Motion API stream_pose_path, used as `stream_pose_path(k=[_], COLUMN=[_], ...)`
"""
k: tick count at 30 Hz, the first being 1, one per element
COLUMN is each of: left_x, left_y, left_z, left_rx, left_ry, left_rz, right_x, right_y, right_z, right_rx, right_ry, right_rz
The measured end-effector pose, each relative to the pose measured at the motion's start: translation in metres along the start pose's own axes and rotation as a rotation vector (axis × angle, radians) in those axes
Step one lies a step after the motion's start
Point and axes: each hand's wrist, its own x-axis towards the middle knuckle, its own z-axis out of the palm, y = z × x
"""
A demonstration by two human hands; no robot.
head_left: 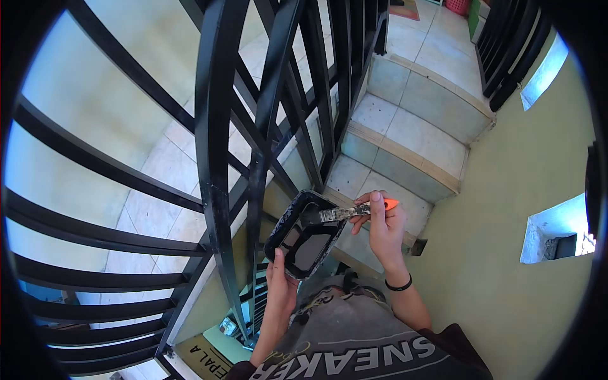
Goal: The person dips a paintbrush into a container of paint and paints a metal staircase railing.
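My left hand (281, 283) grips the near left edge of a black paint tray (324, 254), thumb over the rim. Dark, glossy paint lies in the tray. In my right hand (384, 227) is a paintbrush (339, 214) with an orange handle tip and a paint-smeared ferrule. Its dark bristles point left, over the upper part of the tray; whether they touch the paint I cannot tell. Just left of the tray stands a black metal railing (212, 126) with upright and slanting bars.
Tiled stairs (411, 136) with tan edges rise ahead to a landing. A pale wall (487, 209) with small square openings is close on my right. Black bars (95, 237) fan out on the left. A red basket (457, 6) is at the top.
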Motion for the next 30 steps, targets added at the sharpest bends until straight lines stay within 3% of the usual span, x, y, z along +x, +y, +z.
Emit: stream_pose_path(k=[13,17,24,30], left_x=[0.01,0.02,0.046,0.05], left_y=[-0.002,-0.002,-0.017,-0.012], left_z=[-0.002,-0.007,-0.05,-0.058], left_rx=[0.01,0.003,-0.059,0.114], left_ry=[-0.001,-0.01,0.05,0.063], left_rz=[0.033,0.022,-0.06,-0.159], right_x=[0.029,0.063,0.129,0.144], right_y=[0.009,0.017,0.074,0.124], right_z=[-0.01,-0.01,0.006,0.008], right_rx=[0.148,0.191,0.266,0.331], right_ry=[0.069,0.083,0.094,0.072], right_rz=[0.269,0.258,0.436,0.66])
